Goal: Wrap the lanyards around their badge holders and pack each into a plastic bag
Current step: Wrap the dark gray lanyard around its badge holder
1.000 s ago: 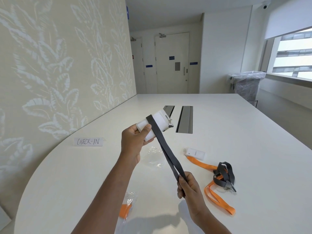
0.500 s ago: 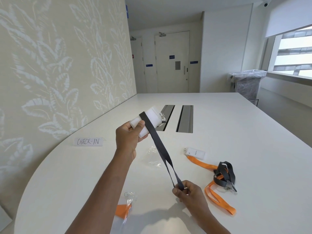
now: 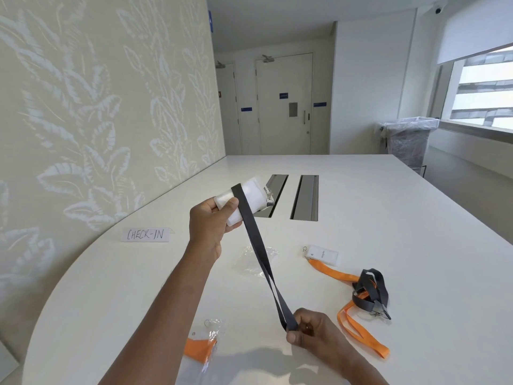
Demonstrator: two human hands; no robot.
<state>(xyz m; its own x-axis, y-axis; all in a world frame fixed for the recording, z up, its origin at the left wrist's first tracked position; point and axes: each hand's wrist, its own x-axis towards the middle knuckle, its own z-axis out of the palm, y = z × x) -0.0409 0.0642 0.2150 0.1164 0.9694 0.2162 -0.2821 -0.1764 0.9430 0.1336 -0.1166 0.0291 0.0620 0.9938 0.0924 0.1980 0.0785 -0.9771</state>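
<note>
Hands work above a white table [image 3: 402,218] in the head view, the only one given. At about ten o'clock from the frame's centre, the left hand [image 3: 209,225] grips a white badge holder [image 3: 249,198], its thumb pressed over the near corner and its fingers curled behind. A dark grey lanyard [image 3: 256,245] crosses the face of the holder once and runs taut down toward five o'clock, where its two straps meet in the right hand [image 3: 311,329]. That hand pinches the loop end between thumb and curled fingers, just above the tabletop. A metal clip [image 3: 269,200] hangs at the holder's far edge. On the table under the strap lies an empty clear plastic bag [image 3: 255,262]. At four o'clock, well apart from the hands, a second badge holder [image 3: 322,255] lies flat with its orange lanyard [image 3: 358,326] trailing toward the near edge, and a loose grey lanyard [image 3: 370,293] is bunched on top of the orange one. At seven o'clock, near the left forearm, a packed bag [image 3: 202,348] shows orange inside. A paper sign [image 3: 145,234] reading CHECK-IN sits at nine o'clock beside the wall.
</note>
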